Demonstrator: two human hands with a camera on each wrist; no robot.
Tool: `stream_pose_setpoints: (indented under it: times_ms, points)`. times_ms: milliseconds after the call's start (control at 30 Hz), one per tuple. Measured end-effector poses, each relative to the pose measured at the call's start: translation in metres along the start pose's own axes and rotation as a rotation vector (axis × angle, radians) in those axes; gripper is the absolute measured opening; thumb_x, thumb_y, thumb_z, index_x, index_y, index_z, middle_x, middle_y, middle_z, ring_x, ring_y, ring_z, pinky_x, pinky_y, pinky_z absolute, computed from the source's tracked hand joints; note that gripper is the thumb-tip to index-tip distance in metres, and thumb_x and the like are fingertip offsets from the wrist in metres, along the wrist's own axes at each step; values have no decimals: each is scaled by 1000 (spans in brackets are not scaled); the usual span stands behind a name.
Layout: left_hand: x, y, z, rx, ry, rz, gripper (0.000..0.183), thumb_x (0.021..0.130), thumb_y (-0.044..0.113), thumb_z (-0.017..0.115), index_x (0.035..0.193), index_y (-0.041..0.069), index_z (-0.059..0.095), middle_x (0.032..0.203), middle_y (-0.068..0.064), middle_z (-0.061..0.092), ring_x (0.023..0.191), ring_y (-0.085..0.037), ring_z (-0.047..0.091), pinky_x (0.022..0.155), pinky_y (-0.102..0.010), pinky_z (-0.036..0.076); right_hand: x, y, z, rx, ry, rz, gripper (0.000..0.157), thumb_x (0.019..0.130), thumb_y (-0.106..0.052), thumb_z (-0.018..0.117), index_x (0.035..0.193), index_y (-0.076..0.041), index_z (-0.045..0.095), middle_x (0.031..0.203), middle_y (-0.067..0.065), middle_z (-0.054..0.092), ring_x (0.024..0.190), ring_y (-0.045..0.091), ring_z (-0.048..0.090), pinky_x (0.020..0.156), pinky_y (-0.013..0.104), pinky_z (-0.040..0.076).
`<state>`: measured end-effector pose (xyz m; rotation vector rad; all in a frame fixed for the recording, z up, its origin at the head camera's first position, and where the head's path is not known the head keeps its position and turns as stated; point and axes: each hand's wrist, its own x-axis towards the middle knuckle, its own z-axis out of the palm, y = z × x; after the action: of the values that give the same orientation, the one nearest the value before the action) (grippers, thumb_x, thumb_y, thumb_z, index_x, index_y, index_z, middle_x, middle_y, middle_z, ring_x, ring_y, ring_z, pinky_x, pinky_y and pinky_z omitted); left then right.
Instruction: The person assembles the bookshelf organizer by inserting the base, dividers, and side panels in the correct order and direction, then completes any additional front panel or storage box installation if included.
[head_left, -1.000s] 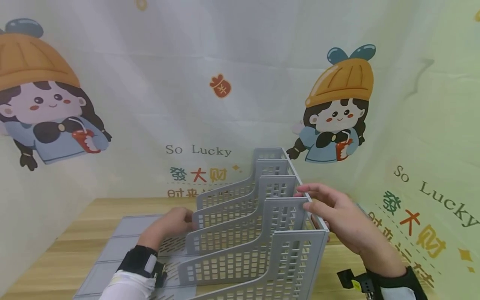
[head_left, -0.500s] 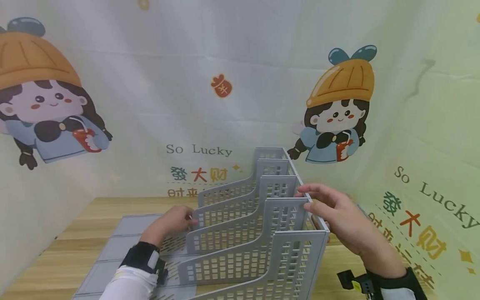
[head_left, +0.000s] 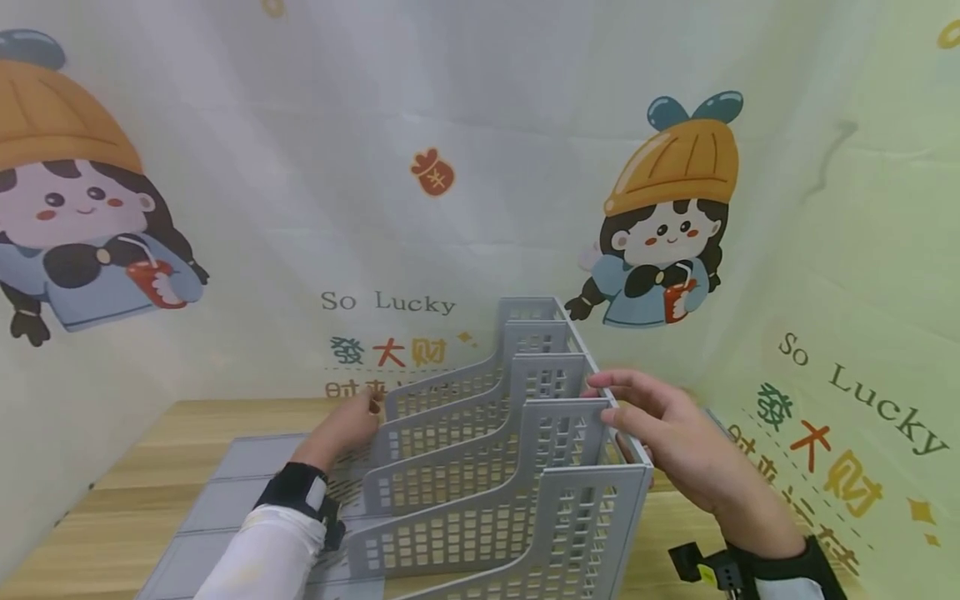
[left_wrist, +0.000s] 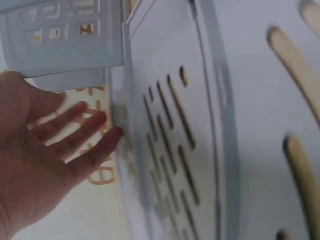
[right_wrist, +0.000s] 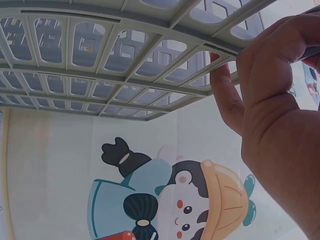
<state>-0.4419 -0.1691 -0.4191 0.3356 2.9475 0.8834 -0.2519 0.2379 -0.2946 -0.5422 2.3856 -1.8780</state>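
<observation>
Starting from the left on my feed: a cartoon figure (head_left: 101, 258) in an orange hat, printed on the pale backdrop (head_left: 360, 83). Below it, on the wooden table (head_left: 138, 500), lies a flat grey panel (head_left: 221, 504) with seams and rows of slots. Over its far side is the person's left hand (head_left: 352, 427), open, fingers stretched out, right by the left ends of the far dividers; whether a fingertip touches grey plastic, I can't tell.

Now the lettering (head_left: 388, 304) on the far side: "So Lucky", then 發大财 in green, red and yellow, and under that 时来, the rest cut off behind the rack. Above, a red pouch (head_left: 432, 172) with a gold mark I can't make out.

And here's the grey rack (head_left: 534, 437), standing right of centre: five upright dividers, punched with small rectangular holes, each low on the left and sweeping up in a curve to a tall right end. A slotted wall (right_wrist: 65, 67) joins them along the right. Behind it, a second cartoon figure (head_left: 663, 250).

The person's right hand (head_left: 678, 437) grips that wall's top edge. Far right, slanting text (head_left: 862, 396) reads "So Lucky" and 發大财 again, with 时来运转 below.
</observation>
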Motion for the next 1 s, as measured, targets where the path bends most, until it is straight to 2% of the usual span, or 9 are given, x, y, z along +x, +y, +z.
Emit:
stream_pose_setpoints:
  times_ms: [67,133,300,433,600,800,900,1000]
  points:
    - [3,-1,0,-61,2,7,52,106,7,47,155,-8,43,149,-33,56,142,-51,53,120,-64,42,0,-1,0,-10,-1,-12,49,109,-18,57,153,1,43,157,28,46,115,16,69,91,36,63]
    - [4,-1,0,-95,-12,3,53,108,9,45,158,-6,40,153,-33,54,145,-50,50,123,-65,38,-1,-1,0,-18,-2,-17,49,109,-18,57,152,1,44,157,28,47,115,16,68,91,36,63]
    - [5,1,-2,-118,0,-13,48,111,14,45,155,-6,46,148,-32,58,141,-49,54,121,-65,40,-1,-2,0,-14,-1,-15,48,109,-18,57,151,0,44,155,27,47,115,19,68,90,39,63]
    - [7,-1,-2,-96,21,-11,49,114,23,44,152,-7,49,146,-32,61,142,-50,54,120,-64,42,-1,-2,0,-8,-2,-9,48,108,-18,58,151,0,44,155,27,47,115,20,67,90,40,63]
    - [11,-3,-1,-89,49,-15,54,116,32,41,154,-6,47,152,-33,55,142,-51,54,118,-65,45,0,-3,1,-10,-3,-11,48,108,-18,58,151,-1,45,155,27,47,116,21,67,90,40,63]
    - [13,-5,1,-117,116,-27,51,116,33,42,153,-2,50,154,-33,53,138,-51,57,115,-67,46,0,-3,1,-18,-4,-15,48,108,-19,58,151,-1,45,156,26,47,117,22,66,92,42,63]
    - [12,-4,1,-134,122,-39,47,116,32,42,149,1,53,148,-31,59,136,-50,59,113,-67,48,1,-3,2,-28,0,-13,49,108,-19,58,151,-1,45,159,26,46,120,24,65,94,39,61]
    - [12,-3,2,-136,111,-44,47,116,31,41,150,1,53,145,-30,62,138,-50,58,115,-68,45,0,-3,2,-40,7,-14,49,108,-19,58,152,-1,45,161,24,45,122,24,63,96,36,58]
